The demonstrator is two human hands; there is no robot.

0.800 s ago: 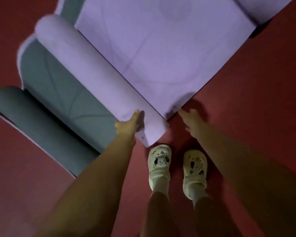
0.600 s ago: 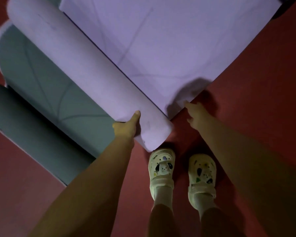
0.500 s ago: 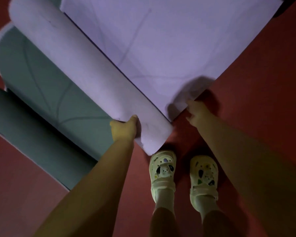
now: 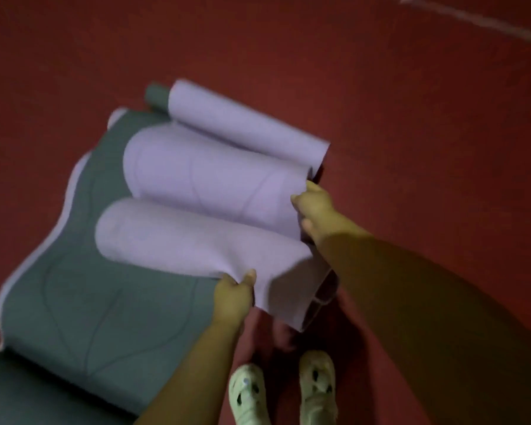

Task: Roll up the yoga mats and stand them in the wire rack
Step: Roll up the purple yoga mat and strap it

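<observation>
The soft lilac foam yoga mat (image 4: 209,191) lies bunched in loose humps over the grey-green mat (image 4: 83,302) on the red floor (image 4: 411,118). The left hand (image 4: 233,299) pinches its near edge; the right hand (image 4: 314,207) grips a middle fold. Light and floppy, it likely handles best held by both side edges.

Lilac mat (image 4: 209,179) matt, foam-like; green mat (image 4: 105,302) matt; floor (image 4: 411,118) matt.

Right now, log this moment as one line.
left hand: grips purple mat edge | right hand: grips mat side | purple mat: bunched, unrolled | green mat: underneath
</observation>
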